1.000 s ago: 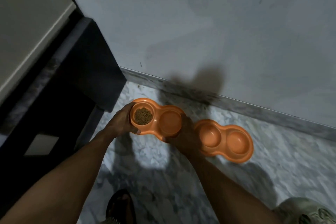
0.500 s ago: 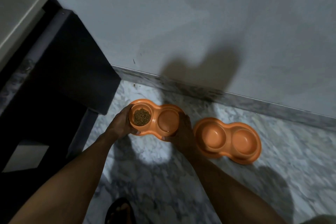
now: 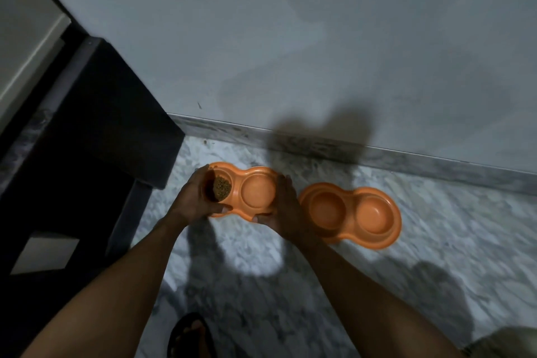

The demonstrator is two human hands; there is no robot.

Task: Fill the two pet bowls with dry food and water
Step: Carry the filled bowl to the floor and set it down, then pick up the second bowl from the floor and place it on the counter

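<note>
The floor [image 3: 436, 241] is veined marble, with a stone skirting [image 3: 436, 167] along its far edge. An orange double bowl [image 3: 350, 212], both cups empty, lies flat near that edge. A second double bowl [image 3: 258, 193] just left of it is held; whether it touches the floor is unclear. A dark cabinet [image 3: 87, 154] stands at the left edge, a sandalled foot [image 3: 190, 337] at the near edge.

the scene is dimly lit. a brighter patch is seen on the floor [image 3: 255, 259], ringed by shadows, and a hard shadow is thrown onto the wall [image 3: 319, 38] at the floor's far edge. fine detail is softened by slight blur.
</note>
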